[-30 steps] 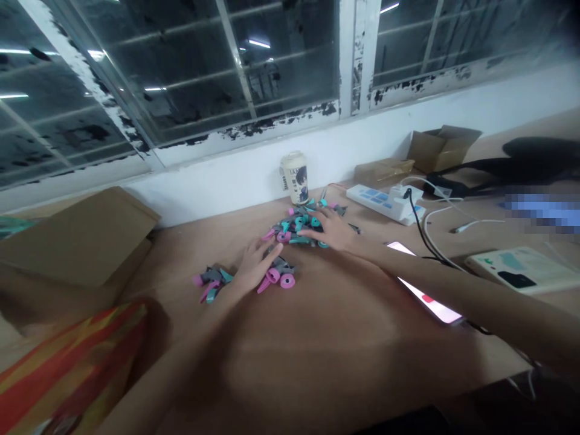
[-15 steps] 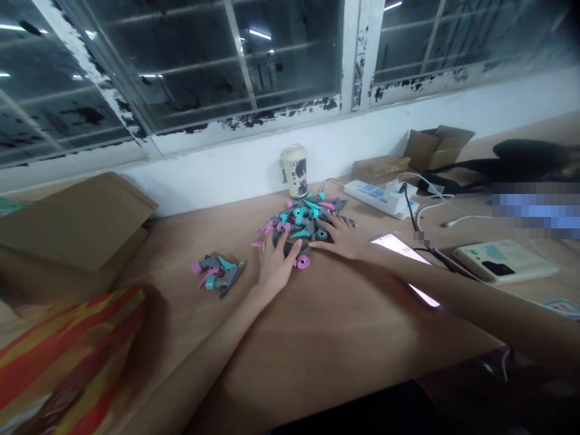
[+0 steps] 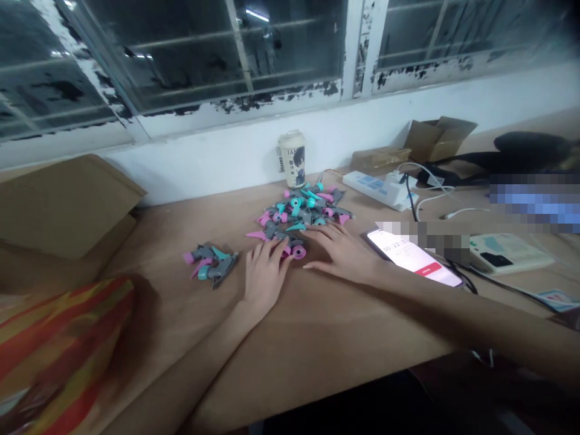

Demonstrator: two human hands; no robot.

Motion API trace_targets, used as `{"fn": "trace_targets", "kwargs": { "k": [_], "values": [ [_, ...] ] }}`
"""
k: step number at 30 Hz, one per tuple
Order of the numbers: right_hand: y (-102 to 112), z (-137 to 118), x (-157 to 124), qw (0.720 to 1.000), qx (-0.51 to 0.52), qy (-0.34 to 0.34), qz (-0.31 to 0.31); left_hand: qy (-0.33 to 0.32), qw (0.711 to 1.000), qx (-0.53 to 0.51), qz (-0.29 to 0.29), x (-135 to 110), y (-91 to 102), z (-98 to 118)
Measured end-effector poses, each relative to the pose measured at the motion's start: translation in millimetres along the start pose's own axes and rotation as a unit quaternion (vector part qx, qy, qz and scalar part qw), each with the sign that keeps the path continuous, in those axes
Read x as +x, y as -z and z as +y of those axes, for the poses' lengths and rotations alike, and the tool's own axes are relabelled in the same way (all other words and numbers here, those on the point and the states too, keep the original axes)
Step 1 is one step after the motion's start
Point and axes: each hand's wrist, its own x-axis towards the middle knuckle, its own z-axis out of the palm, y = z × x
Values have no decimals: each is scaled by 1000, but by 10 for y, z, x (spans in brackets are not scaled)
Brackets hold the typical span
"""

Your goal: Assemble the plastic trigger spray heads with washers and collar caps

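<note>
A pile of grey trigger spray heads (image 3: 308,208) with pink and teal collars and levers lies in the middle of the table. At its near edge, my left hand (image 3: 265,272) has its fingers and thumb closed around a spray head with a pink collar (image 3: 299,252). Part of that piece is hidden by the fingers. My right hand (image 3: 339,251) is open beside the pile, its fingertips at the pile's near edge and its thumb apart. To the left lies a smaller group of spray heads (image 3: 211,264).
A printed cup (image 3: 292,158) stands behind the pile by the wall. On the right are a lit phone (image 3: 414,260), a power strip (image 3: 378,188) with cables, and a pale device (image 3: 512,252). Cardboard (image 3: 58,211) and a striped bag (image 3: 86,338) occupy the left side.
Both hands have drawn slightly back from the pile, and the left fingers have closed on the pink-collared spray head. The view has shifted a little; more of the phone screen shows.
</note>
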Motion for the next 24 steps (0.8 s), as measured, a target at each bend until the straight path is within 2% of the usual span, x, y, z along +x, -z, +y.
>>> {"fn": "trace_targets", "kwargs": {
  "k": [5,9,11,13,15,18,21,24],
  "values": [
    [-130,-166,135,998,2,24,52,-37,997,-38,50,-39,63,42],
    [-111,-215,83,990,38,81,105,-106,974,-163,118,-134,113,177],
    [-63,-209,-1,987,42,117,102,-91,960,-234,121,-194,124,255],
    [-11,-185,-93,986,44,131,96,-61,952,-284,97,-237,129,292],
    [30,-152,-166,987,57,103,105,-9,954,-288,86,-240,125,272],
    [57,-119,-206,983,107,-8,148,70,971,-220,59,-150,92,179],
    [54,-145,-183,962,169,-132,170,42,980,-190,-30,-2,16,124],
    [46,-219,-166,954,211,-152,147,14,981,-177,-81,121,-68,146]
  ]
}}
